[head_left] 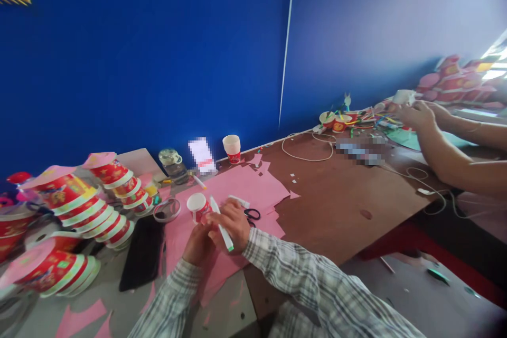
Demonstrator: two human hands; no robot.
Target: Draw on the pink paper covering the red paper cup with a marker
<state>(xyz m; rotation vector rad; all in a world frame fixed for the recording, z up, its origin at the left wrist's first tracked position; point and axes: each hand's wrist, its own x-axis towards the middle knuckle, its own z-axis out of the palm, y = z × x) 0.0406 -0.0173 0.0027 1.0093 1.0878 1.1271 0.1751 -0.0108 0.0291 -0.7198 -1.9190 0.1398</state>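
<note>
My right hand [234, 221] is closed around a white marker [222, 224] with a green end, which slants down toward me. Close beside it, my left hand [198, 244] has its fingers curled in, and the fingertips of both hands meet. What the left fingers pinch is hidden. A red-and-white paper cup [197, 205] is right behind the left hand; whether that hand touches it I cannot tell. Beneath both hands lies pink paper [237, 185] with jagged cut edges. Black-handled scissors [252, 215] lie by the right wrist.
Stacks of paper cups [95, 216] stand at left, beside a black phone [141, 253], a tape roll [167, 210] and a glass jar [174, 166]. Another cup [232, 149] stands near the blue partition [150, 63]. Cables [309, 156] cross the brown table. At right, a co-worker's hands [420, 113] hold a white item.
</note>
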